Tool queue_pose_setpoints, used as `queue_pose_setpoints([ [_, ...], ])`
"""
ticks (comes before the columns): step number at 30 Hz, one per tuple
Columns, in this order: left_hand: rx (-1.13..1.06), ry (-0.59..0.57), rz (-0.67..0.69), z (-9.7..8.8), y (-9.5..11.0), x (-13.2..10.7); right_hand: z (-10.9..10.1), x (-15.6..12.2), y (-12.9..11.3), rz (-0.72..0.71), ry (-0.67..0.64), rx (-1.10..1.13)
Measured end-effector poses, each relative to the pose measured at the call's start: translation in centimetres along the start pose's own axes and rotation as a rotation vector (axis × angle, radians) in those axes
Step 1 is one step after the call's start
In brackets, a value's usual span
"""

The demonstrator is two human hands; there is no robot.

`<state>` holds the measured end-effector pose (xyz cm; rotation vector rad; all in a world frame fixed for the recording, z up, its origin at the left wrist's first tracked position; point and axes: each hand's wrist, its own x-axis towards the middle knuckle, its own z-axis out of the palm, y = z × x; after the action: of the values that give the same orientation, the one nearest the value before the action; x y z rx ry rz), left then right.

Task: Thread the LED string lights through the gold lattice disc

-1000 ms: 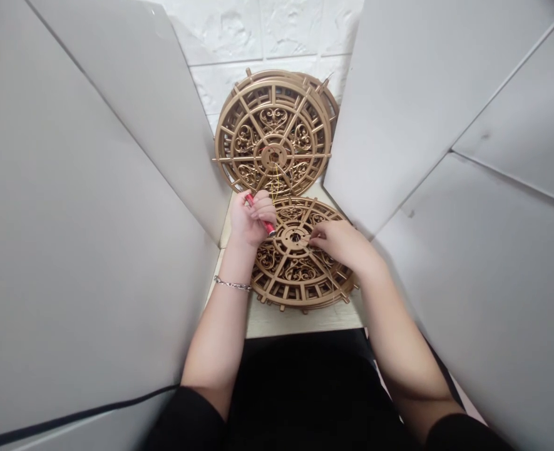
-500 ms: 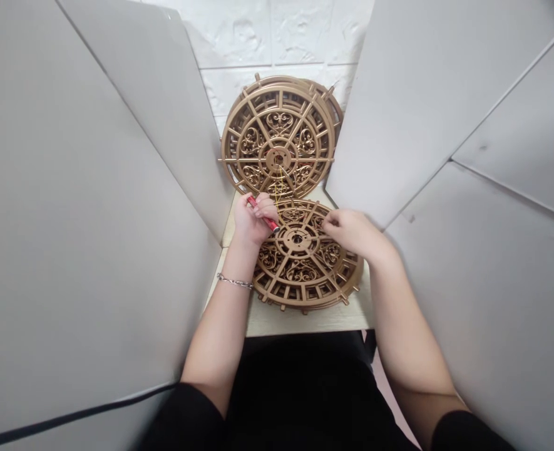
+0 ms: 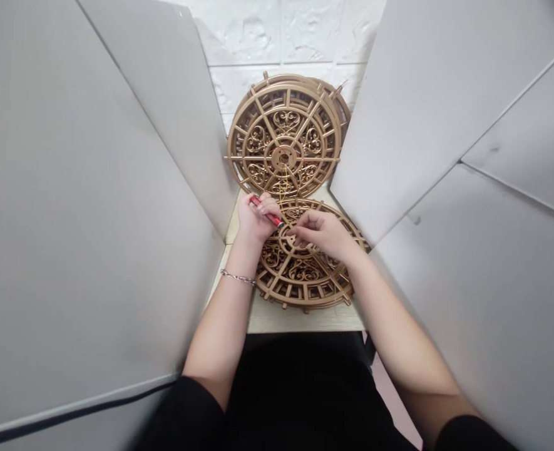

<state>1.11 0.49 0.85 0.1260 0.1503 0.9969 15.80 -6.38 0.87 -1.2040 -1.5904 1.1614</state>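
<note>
A bronze-coloured openwork wheel [image 3: 305, 291] with spokes and scrollwork lies flat on the table, apparently on top of others. My left hand [image 3: 258, 219] is closed round a red pen-like tool [image 3: 268, 212] over the wheel's left part. Thin yellow wire [image 3: 284, 185] runs down from the hub of a second, similar wheel [image 3: 286, 119] leaning behind, toward my left hand. My right hand [image 3: 323, 232] is over the lying wheel's hub, its thumb and forefinger pinched close together. Anything between those fingertips is too small to tell.
More bronze wheels stand behind the leaning one, against a white textured wall [image 3: 309, 34]. Grey-white panels rise close at left [image 3: 117, 207] and right [image 3: 427, 113]. A light wooden tabletop [image 3: 300, 321] shows at the front, and a dark cable [image 3: 79, 410] crosses at lower left.
My right hand has moved left from the lying wheel's right side to its hub. My left hand keeps the red tool in nearly the same place. The view has shifted slightly.
</note>
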Motion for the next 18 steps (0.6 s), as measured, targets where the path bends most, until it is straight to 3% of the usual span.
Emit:
queue_pose_setpoints([
  [5,-0.003,0.050,0.007,-0.17,-0.02,0.20,0.26,0.15,0.31,0.024,0.015,0.089],
  [18,0.030,0.046,-0.055,0.35,-0.77,0.07,0.25,0.33,0.93,-0.086,0.087,-0.182],
])
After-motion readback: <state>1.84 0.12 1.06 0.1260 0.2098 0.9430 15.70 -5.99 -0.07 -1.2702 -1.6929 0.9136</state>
